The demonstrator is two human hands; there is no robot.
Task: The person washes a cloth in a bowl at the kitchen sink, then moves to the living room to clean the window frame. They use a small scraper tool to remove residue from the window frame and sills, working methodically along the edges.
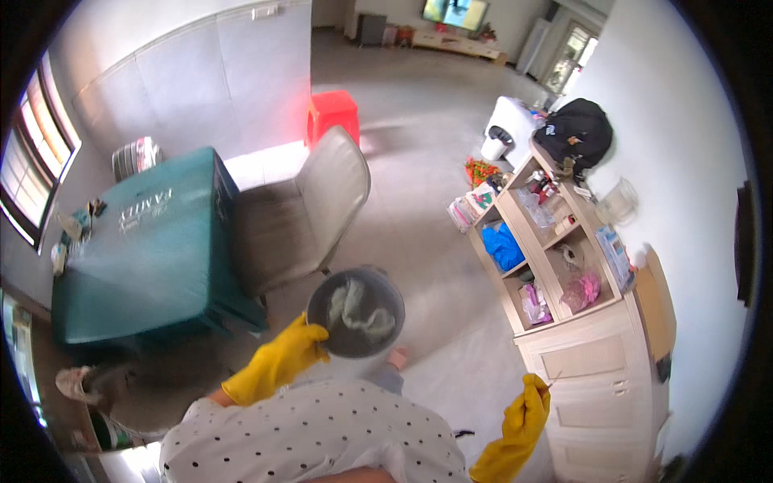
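Observation:
A yellow rubber glove covers my left hand point(282, 358), which is closed on the near left rim of a round dark grey bucket point(388, 290). Inside the bucket lies a crumpled pale greenish cloth point(377, 324). Also gloved in yellow, my right hand point(518, 427) is raised at the lower right, apart from the bucket and near the wooden cabinet. Its fingers are pinched together. A thin, faint sliver shows at the fingertips, too small to name.
At left stands a table with a dark green cover point(153, 241), a grey-beige chair point(330, 181) beside it. A red stool point(332, 113) stands farther off. A light wooden shelf cabinet point(580, 366) lines the right wall, with a black backpack point(576, 133) at its far end.

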